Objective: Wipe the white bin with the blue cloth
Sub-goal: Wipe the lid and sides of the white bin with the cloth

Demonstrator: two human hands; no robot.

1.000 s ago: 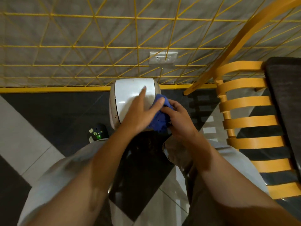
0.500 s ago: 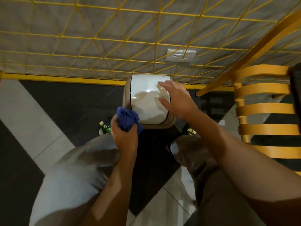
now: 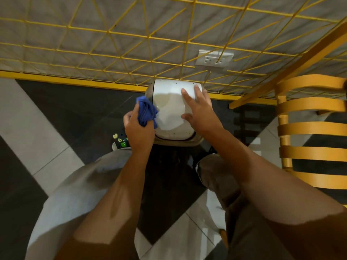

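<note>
Head view: the soft blue cloth (image 3: 146, 111), bunched in the tight grip of the left hand (image 3: 139, 129), touches the left edge of the white bin (image 3: 170, 111), while the right hand (image 3: 199, 112) lies flat on its probably slick, light top.

- Bin (image 3: 170, 111): white lid, beige rim.
- Cloth (image 3: 146, 111): deep blue.
- Floor (image 3: 47, 132): black and pale grey diagonal tiles.
- Wall grid (image 3: 112, 32): yellow triangles over grey.
- Chair (image 3: 311, 128): orange-yellow slats.
- Socket (image 3: 214, 58): white.

Black-and-white tiled floor (image 3: 37, 119): white bin (image 3: 169, 113) against wall base, yellow slatted chair (image 3: 309, 129) right.
</note>
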